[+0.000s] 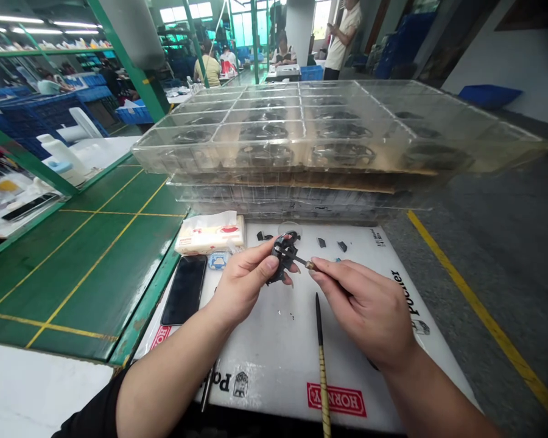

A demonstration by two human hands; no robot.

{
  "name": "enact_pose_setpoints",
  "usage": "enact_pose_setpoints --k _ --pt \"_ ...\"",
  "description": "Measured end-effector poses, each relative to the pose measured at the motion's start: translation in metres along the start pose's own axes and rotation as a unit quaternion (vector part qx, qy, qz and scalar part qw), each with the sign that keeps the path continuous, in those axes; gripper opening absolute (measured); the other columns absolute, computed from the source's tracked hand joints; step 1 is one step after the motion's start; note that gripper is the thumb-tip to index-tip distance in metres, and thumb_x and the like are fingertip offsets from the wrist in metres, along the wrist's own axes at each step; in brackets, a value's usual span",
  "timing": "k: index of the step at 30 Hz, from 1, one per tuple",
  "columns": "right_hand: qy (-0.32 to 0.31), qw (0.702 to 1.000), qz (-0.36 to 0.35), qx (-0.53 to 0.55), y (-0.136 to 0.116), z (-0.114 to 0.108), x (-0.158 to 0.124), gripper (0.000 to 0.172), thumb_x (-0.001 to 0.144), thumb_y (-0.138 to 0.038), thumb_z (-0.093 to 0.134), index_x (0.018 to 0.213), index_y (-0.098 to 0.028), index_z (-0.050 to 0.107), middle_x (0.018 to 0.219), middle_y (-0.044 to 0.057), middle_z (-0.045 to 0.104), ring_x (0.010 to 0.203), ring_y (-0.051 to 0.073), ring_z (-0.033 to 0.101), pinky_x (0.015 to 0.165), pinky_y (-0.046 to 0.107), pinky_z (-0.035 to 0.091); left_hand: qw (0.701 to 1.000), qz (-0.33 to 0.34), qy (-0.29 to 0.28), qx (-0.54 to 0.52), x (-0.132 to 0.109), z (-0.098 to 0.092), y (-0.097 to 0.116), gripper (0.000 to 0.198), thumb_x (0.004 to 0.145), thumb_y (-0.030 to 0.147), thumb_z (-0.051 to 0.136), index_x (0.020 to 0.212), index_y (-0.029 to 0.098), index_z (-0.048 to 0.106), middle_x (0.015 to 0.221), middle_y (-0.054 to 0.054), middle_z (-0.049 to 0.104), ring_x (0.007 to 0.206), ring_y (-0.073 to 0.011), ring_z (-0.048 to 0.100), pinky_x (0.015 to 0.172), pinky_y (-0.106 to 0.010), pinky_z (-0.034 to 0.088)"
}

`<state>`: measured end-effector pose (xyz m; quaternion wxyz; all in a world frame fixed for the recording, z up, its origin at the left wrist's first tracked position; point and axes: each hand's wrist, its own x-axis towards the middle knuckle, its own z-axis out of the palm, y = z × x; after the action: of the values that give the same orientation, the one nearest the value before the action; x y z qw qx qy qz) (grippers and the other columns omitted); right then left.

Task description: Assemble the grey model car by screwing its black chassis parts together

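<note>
My left hand [244, 280] holds up a small black plastic part [283, 252] with cut-outs, its thumb on the near face and fingertips showing behind. In my right hand [369, 307], thumb and fingers pinch a thin flat-bladed tool [301, 261] with a brass-coloured collar. Its blade reaches into or against the black part; the exact contact is too small to tell. The rest of the tool is hidden by my right hand. Below it lies a slim pointed tool [319, 322] with a dark tip and a yellow-and-black wrapped handle.
Stacked clear trays [296, 131] of dark round parts fill the far side of the white work surface [274, 353]. Loose black pieces [321, 243] lie before them. A tissue pack [210, 236], a small blue-and-white box [218, 261] and a phone [184, 290] sit at left.
</note>
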<state>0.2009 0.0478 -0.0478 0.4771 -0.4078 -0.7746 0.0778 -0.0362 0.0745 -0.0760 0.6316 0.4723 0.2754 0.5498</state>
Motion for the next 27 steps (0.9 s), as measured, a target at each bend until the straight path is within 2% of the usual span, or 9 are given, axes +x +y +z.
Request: enact_pose_setpoints --k 6,14,18,24,27 --pt "0.008 0.999 0.018 0.026 -0.005 0.003 0.000 0.025 0.113 -0.010 0.079 0.127 -0.025 0.092 0.107 0.005 0.096 0.089 0.024 0.092 0.084 0.034 0.078 0.998 0.041 0.009 0.048 -0.004 -0.003 -0.005 0.049 0.112 0.049 0.089 0.157 0.027 0.088 0.119 -0.013 0.092 0.090 -0.0225 0.081 0.092 -0.041 0.071" --pt "0.007 0.999 0.024 0.032 -0.007 0.005 -0.003 0.020 0.114 -0.011 0.079 0.127 -0.022 0.091 0.107 0.006 0.096 0.087 0.023 0.092 0.079 0.033 0.076 0.994 0.067 0.035 0.084 -0.008 -0.003 -0.010 0.048 0.114 0.048 0.088 0.159 0.033 0.086 0.125 -0.011 0.092 0.101 -0.0239 0.084 0.101 -0.041 0.068" --pt "0.006 1.000 0.016 0.022 -0.005 0.002 -0.002 0.021 0.114 -0.011 0.080 0.129 -0.021 0.091 0.107 0.006 0.096 0.087 0.023 0.092 0.080 0.033 0.076 0.996 0.060 0.021 0.068 -0.007 -0.003 -0.006 0.048 0.115 0.048 0.085 0.159 0.028 0.086 0.128 -0.015 0.091 0.094 -0.0241 0.083 0.092 -0.041 0.071" --pt "-0.014 1.000 0.010 0.024 0.001 -0.008 0.001 0.024 0.114 -0.015 0.082 0.130 -0.031 0.092 0.108 0.003 0.095 0.087 0.023 0.092 0.084 0.035 0.079 0.998 -0.021 -0.039 -0.033 -0.004 0.003 0.010 0.045 0.112 0.051 0.088 0.148 0.023 0.091 0.118 -0.016 0.088 0.096 -0.0268 0.084 0.075 -0.035 0.072" --pt "-0.019 1.000 -0.001 0.024 0.001 -0.009 0.001 0.025 0.113 -0.014 0.082 0.131 -0.030 0.091 0.104 0.002 0.094 0.082 0.021 0.090 0.081 0.032 0.077 0.998 -0.013 -0.044 -0.045 -0.004 0.005 0.009 0.046 0.113 0.050 0.087 0.149 0.022 0.090 0.123 -0.017 0.087 0.097 -0.0266 0.085 0.075 -0.036 0.073"
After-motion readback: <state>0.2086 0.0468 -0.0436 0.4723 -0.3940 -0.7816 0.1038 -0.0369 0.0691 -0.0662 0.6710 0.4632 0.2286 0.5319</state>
